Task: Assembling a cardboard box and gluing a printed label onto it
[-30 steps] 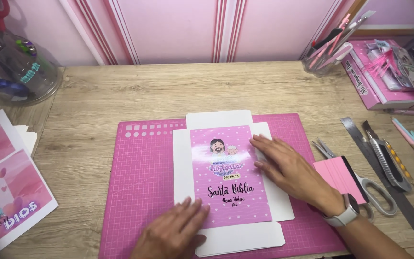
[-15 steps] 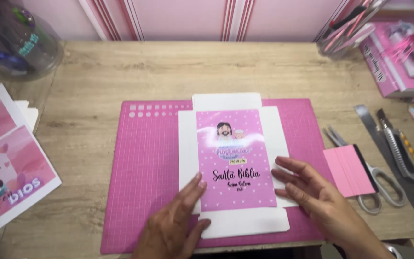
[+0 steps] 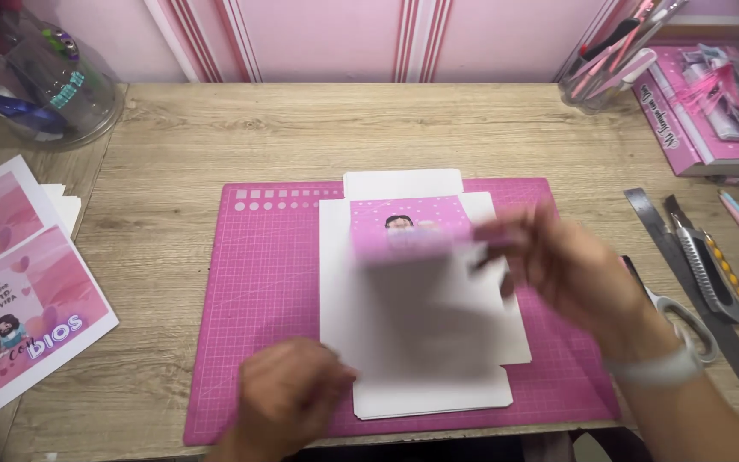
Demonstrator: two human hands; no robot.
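Nearest the camera, blurred by motion, the left hand (image 3: 288, 398) presses loosely curled on the white card sheet (image 3: 425, 342) lying on the pink cutting mat (image 3: 258, 299), while farther back the smeared right hand (image 3: 570, 269) pinches the sheet's pink printed flap (image 3: 412, 227), lifted and folded over.

- The cutting mat (image 3: 258, 308) lies on the table (image 3: 301, 128).
- The white card (image 3: 425, 342) lies on the mat.
- The printed sheets (image 3: 19, 291) lie left of the mat.
- The scissors (image 3: 686, 316), knife (image 3: 707, 265) and ruler (image 3: 652, 214) lie right of it.
- The jar (image 3: 62, 94) stands at the back left.
- The box (image 3: 703, 111) sits at the back right.
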